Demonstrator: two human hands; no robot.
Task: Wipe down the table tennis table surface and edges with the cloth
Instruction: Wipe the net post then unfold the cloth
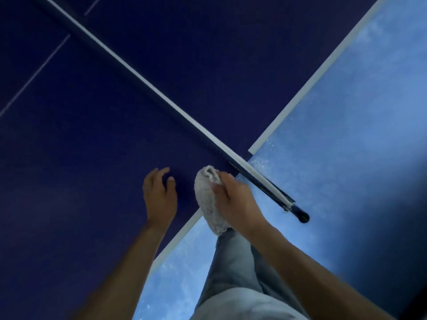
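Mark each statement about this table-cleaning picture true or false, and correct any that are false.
1. The right hand holds the cloth. True.
2. The left hand grips a paddle. False: its fingers are spread over the table and hold nothing.
3. The cloth is at the table's white-lined edge, close to the net. True.
4. The table top is green. False: it is dark blue.

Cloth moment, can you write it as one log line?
right hand grips cloth at table edge near net | left hand open over table
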